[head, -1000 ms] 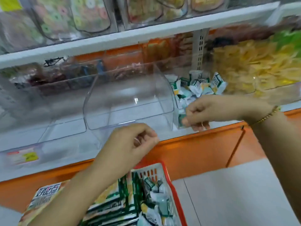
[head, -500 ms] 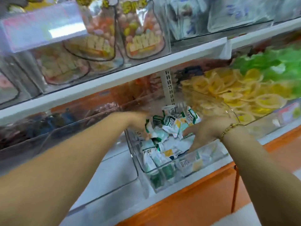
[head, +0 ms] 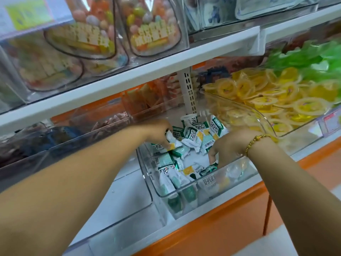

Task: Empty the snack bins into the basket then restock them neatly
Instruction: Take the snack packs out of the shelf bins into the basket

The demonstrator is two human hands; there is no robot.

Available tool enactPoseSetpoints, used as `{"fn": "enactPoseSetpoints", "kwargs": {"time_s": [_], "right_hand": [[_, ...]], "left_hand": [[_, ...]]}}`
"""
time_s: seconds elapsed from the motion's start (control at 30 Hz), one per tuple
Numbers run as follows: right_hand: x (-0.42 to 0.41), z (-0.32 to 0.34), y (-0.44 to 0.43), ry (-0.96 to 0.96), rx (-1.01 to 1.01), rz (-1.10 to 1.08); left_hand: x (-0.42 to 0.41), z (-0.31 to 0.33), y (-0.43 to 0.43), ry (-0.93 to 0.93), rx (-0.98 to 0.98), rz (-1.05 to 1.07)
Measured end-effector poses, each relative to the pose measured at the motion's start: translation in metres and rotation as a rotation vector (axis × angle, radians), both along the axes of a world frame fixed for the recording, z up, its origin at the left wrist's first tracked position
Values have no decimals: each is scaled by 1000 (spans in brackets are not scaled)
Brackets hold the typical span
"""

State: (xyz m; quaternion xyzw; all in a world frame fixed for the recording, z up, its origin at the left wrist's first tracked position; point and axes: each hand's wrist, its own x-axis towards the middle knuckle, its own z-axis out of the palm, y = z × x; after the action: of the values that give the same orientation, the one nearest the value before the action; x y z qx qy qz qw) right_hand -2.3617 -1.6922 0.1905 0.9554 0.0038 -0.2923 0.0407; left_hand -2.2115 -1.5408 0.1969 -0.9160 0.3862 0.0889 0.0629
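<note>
My left grip (head: 159, 134) is curled round a white-and-yellow packet (head: 173, 145) toward the back of the clear bin (head: 186, 194). My right grip (head: 227, 147) pinches a green-edged packet (head: 209, 168) nearer the front. The bin sits on the lower shelf (head: 306, 151), with more green-and-white packets (head: 193, 134) heaped inside. Just beside it on the right, a neighbouring bin (head: 265, 120) holds yellow jelly cups (head: 258, 97).

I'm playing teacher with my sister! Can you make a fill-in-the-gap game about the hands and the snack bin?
1. The packets in the clear bin are white, yellow and ___.
2. The bracelet is on the ___ wrist.
3. The jelly cups nearest that bin are ___.

Missing words: green, right, yellow.
</note>
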Motion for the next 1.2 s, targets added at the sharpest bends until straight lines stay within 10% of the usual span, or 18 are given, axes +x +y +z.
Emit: {"fn": "enactPoseSetpoints", "kwargs": {"time_s": [0.63,1.2], "right_hand": [[-10,2,9,-99,183,24],[-73,45,9,-836,666,-127]], "left_hand": [[-119,36,67,-222,-595,-1],[-241,25,148,-180,-1325,292]]}}
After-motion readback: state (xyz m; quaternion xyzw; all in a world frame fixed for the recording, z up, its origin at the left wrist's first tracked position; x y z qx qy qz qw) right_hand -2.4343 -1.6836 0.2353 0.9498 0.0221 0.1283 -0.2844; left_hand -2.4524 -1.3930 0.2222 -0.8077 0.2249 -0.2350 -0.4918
